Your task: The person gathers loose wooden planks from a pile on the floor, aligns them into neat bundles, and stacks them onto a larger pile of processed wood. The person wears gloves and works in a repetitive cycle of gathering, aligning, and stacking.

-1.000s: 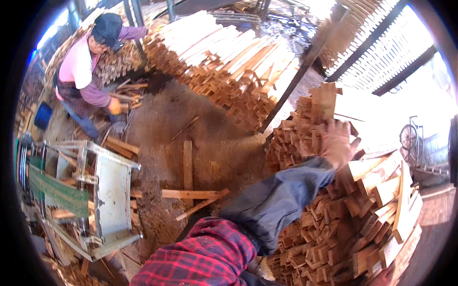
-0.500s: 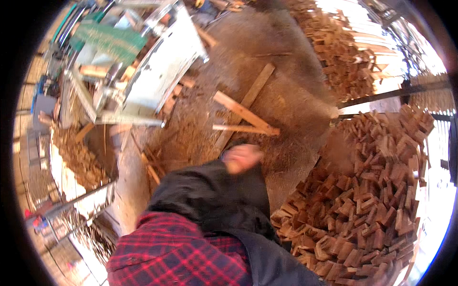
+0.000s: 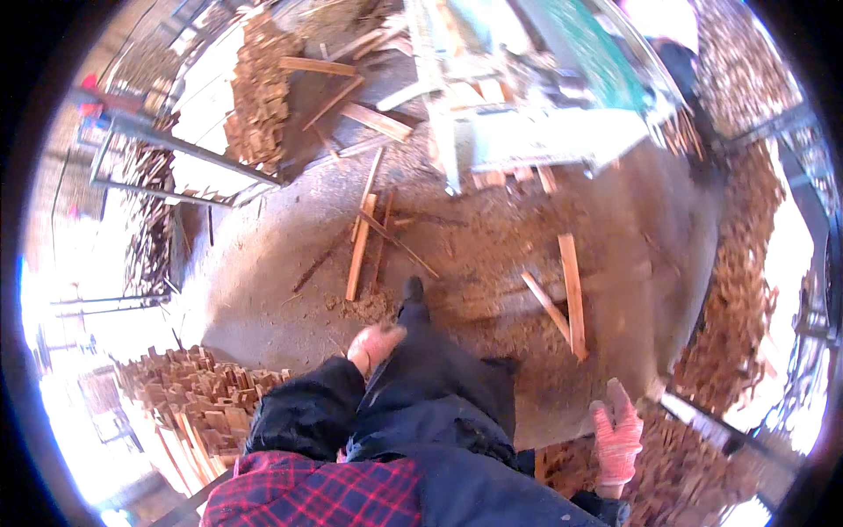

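Floor: on the brown floor (image 3: 255, 307) lie loose pieces, some crossed; a person could trip there, because one thin stick (image 3: 404, 244) ends close to the shoe (image 3: 412, 290)
Stack at lower right: the wood stack (image 3: 694, 470) has uneven ends; pieces could slide if something catches one
Machine: I make out no true box; its pale frame (image 3: 544, 140) is nearest to a container, with wood pieces (image 3: 493, 91) inside or beneath, I cannot tell which
Planks: the pair of planks (image 3: 572, 294) lies on the floor ahead of the right hand (image 3: 617, 437), not touching it
Right hand: gloved, fingers mostly stretched, nothing seen in it
Left hand: the left hand (image 3: 376, 345) looks curled beside the dark trouser leg (image 3: 448, 378); whether it grips something, I cannot tell
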The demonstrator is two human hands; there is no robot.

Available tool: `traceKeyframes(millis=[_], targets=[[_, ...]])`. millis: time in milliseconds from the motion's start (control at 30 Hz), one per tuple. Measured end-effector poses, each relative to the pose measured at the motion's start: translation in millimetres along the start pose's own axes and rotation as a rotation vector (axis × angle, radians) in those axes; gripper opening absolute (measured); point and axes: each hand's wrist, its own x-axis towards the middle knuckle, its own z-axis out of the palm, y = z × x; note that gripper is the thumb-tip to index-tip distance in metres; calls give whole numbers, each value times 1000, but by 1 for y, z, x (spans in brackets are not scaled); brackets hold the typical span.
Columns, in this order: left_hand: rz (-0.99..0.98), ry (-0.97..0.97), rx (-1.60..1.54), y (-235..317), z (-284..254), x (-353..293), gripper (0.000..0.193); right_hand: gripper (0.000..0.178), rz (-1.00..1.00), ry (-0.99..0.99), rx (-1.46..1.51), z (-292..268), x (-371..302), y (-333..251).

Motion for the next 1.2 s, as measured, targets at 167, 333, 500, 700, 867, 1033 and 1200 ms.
traceKeyframes(millis=[167,333,500,700,867,1033,1200], targets=[[90,-57,192,-63,-80,13,53,51,-184,-113,-353,103,57,-111],[-172,253,-317,-110,-165,53,58,50,-376,-538,-466,224,116,-263],[-278,246,-1090,-138,-185,29,38,52,-760,-760,-465,320,148,-331],[-481,113,-841,-184,-115,3,35,53,-748,-938,-554,377,180,-346],[-546,182,-1097,-161,-121,12,39,54,-695,-1009,-650,414,221,-339],[-587,304,-1371,-139,-135,45,44,54,-625,-1086,-629,463,256,-308],[-404,375,-1184,-137,-126,95,52,56,-512,-1224,-712,533,297,-257]])
